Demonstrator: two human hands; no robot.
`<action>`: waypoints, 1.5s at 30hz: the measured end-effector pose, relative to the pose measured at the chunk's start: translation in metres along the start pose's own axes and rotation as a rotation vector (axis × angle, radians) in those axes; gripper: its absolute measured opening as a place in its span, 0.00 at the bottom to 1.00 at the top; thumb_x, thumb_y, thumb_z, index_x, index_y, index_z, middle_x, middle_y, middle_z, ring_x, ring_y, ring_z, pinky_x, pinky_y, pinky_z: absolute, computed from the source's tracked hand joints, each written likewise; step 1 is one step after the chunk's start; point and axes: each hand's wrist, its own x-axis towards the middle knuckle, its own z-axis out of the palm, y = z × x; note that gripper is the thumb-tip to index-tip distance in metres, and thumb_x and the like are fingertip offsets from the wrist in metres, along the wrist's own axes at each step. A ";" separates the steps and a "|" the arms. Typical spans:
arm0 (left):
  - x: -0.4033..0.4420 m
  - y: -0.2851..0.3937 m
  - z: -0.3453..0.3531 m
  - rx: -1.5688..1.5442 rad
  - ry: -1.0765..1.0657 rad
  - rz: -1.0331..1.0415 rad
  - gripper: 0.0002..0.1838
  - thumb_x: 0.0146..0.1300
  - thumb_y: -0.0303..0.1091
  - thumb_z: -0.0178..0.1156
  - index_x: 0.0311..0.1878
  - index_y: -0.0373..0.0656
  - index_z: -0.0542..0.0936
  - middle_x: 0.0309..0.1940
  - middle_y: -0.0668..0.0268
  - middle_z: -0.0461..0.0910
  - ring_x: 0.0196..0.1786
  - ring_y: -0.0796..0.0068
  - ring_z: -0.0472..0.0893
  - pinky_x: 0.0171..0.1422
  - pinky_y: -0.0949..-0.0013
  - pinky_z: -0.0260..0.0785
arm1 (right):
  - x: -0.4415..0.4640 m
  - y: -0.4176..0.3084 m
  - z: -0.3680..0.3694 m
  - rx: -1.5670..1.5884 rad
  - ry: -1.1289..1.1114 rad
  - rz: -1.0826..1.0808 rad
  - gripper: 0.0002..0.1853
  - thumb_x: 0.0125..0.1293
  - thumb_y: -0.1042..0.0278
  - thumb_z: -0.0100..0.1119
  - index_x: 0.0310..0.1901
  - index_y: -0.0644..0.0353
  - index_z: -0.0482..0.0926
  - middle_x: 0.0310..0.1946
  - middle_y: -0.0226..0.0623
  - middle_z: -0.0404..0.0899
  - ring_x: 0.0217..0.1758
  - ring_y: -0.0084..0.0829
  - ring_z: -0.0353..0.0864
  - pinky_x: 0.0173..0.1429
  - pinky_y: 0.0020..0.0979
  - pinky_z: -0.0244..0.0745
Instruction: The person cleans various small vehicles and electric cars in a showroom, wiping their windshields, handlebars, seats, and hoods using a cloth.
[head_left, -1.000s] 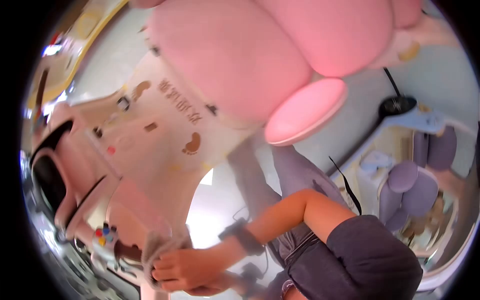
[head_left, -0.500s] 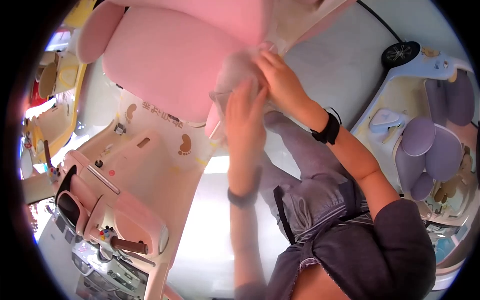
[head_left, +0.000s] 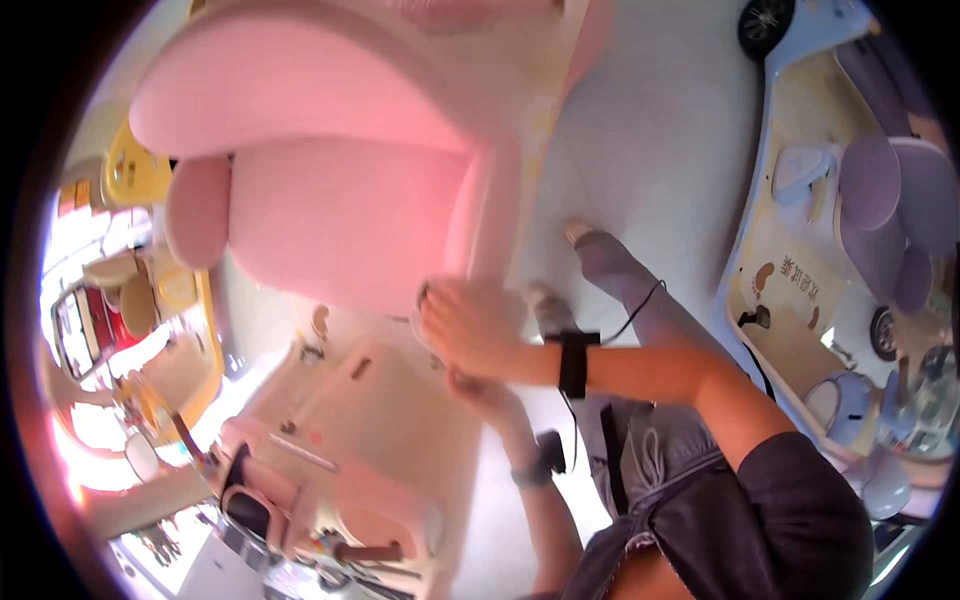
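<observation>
My right hand (head_left: 470, 328) is bent over the front corner of a pink seat (head_left: 335, 225), its fingers closed together. A blurred greyish-pink cloth (head_left: 505, 305) shows beside and behind its knuckles; most of it is hidden or smeared. Just below, my left hand (head_left: 490, 398) reaches up to meet the right one. Its fingertips are tucked beneath the right palm, so their grip is hidden. Both wrists wear dark bands.
The seat belongs to a pink ride-on car (head_left: 380, 430) with a brown-handled steering part (head_left: 365, 552). At right stands a blue car (head_left: 750, 215) with purple seats (head_left: 870, 185). A yellow car (head_left: 205, 330) is at left. Grey floor (head_left: 640, 130) lies between.
The view has shifted, with more of the pink backrest showing. My hands have come together at the seat's front corner; the cloth, plainer before, is now mostly hidden.
</observation>
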 end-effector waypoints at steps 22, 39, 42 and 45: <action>0.069 -0.021 0.012 0.085 -0.538 0.252 0.20 0.63 0.27 0.45 0.59 0.39 0.63 0.50 0.62 0.71 0.52 0.72 0.73 0.56 0.71 0.65 | -0.057 0.030 -0.020 0.848 0.391 0.275 0.08 0.61 0.68 0.46 0.37 0.59 0.75 0.39 0.36 0.72 0.44 0.32 0.70 0.52 0.33 0.63; -0.157 0.330 0.273 -0.092 -1.386 1.137 0.22 0.56 0.21 0.50 0.57 0.35 0.69 0.49 0.48 0.73 0.50 0.51 0.74 0.54 0.58 0.65 | -0.384 0.258 -0.231 0.027 0.919 1.153 0.13 0.54 0.74 0.54 0.43 0.55 0.76 0.45 0.41 0.73 0.47 0.44 0.71 0.51 0.38 0.67; -0.178 0.366 0.290 -0.119 -1.409 1.122 0.22 0.57 0.23 0.51 0.57 0.38 0.69 0.48 0.49 0.74 0.49 0.50 0.74 0.53 0.57 0.66 | -0.404 0.277 -0.259 -0.058 1.006 1.147 0.14 0.53 0.75 0.56 0.43 0.54 0.77 0.45 0.42 0.73 0.47 0.44 0.71 0.51 0.39 0.67; -0.196 0.403 0.295 -0.108 -1.456 1.240 0.21 0.58 0.25 0.52 0.57 0.40 0.70 0.48 0.50 0.74 0.50 0.50 0.73 0.53 0.57 0.65 | -0.423 0.283 -0.292 -0.132 1.119 1.157 0.14 0.53 0.75 0.57 0.43 0.55 0.77 0.45 0.42 0.73 0.46 0.44 0.71 0.50 0.38 0.67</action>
